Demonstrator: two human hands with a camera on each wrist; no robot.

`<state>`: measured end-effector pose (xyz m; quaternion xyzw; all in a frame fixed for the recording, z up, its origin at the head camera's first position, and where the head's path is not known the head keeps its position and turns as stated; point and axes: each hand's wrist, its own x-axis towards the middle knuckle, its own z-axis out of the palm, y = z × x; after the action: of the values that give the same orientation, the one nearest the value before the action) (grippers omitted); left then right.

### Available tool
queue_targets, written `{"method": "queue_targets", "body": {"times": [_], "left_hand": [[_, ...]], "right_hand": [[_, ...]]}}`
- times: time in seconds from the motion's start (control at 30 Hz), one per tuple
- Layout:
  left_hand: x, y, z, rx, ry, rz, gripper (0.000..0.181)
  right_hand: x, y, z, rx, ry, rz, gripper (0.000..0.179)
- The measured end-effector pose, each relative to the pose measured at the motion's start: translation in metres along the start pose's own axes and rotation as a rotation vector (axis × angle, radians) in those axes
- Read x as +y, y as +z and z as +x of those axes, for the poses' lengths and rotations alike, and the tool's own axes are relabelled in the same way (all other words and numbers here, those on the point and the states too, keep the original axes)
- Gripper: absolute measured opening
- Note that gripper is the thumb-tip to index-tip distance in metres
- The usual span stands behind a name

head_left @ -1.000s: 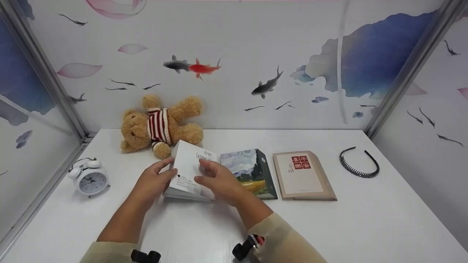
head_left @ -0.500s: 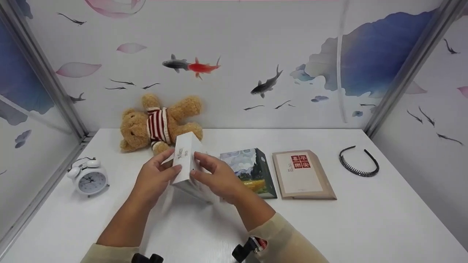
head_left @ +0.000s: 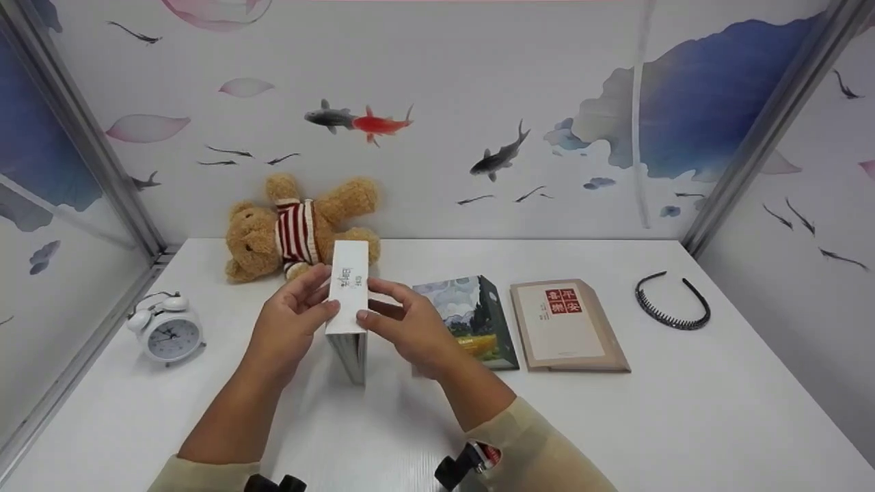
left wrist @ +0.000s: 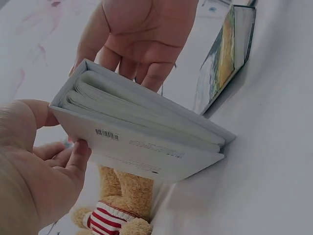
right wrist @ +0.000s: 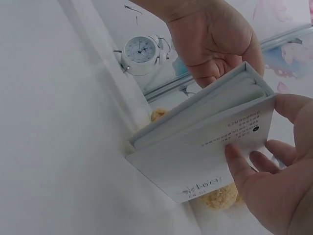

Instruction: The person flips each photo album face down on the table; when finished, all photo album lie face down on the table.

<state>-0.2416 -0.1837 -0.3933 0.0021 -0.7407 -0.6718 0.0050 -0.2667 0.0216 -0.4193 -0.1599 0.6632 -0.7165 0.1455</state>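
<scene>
A thick white book (head_left: 350, 294) stands on its fore edge on the white table (head_left: 547, 430), spine up, covers facing left and right. My left hand (head_left: 290, 328) holds it from the left, thumb on the spine's edge and fingers along the cover, which bears a barcode in the left wrist view. From the other side my right hand (head_left: 413, 328) grips it, fingers against the printed cover in the right wrist view. Slightly fanned pages (left wrist: 146, 112) show between the covers. Just right of that hand lies a book with a painted landscape cover (head_left: 461, 311).
A teddy bear (head_left: 297, 236) in a striped shirt lies behind the white book, against the back wall. On the left stands a white alarm clock (head_left: 171, 331). Right of the painted book are a beige book (head_left: 567, 324) and a black headband (head_left: 670, 311).
The white book has turned from lying tilted with its front cover showing to standing with its spine upward. Both hands have stayed on it and turned it. The other objects have not moved.
</scene>
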Motion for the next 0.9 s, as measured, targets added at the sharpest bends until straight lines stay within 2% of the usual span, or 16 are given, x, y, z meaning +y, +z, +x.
{"method": "queue_targets", "body": {"times": [0.13, 0.27, 0.37, 0.53, 0.7, 0.9], "left_hand": [[0.001, 0.001, 0.0, -0.006, -0.006, 0.018, 0.064], [-0.003, 0.0, 0.002, -0.027, -0.013, -0.003, 0.064], [-0.008, -0.002, 0.004, -0.058, -0.022, -0.033, 0.064], [-0.017, -0.004, 0.009, -0.142, -0.072, -0.05, 0.067], [-0.031, -0.007, 0.015, -0.204, -0.118, -0.045, 0.072], [-0.048, -0.013, 0.021, -0.257, -0.218, 0.057, 0.076]], "right_hand": [[0.001, -0.001, 0.0, 0.009, 0.006, 0.007, 0.064], [0.001, -0.002, 0.001, 0.039, -0.004, -0.048, 0.064], [0.001, -0.004, 0.003, 0.048, -0.059, -0.12, 0.066], [0.001, -0.011, 0.005, 0.055, -0.129, -0.202, 0.073], [-0.002, -0.018, 0.006, 0.027, -0.1, -0.18, 0.077], [-0.002, -0.025, 0.007, 0.037, -0.031, -0.216, 0.082]]}}
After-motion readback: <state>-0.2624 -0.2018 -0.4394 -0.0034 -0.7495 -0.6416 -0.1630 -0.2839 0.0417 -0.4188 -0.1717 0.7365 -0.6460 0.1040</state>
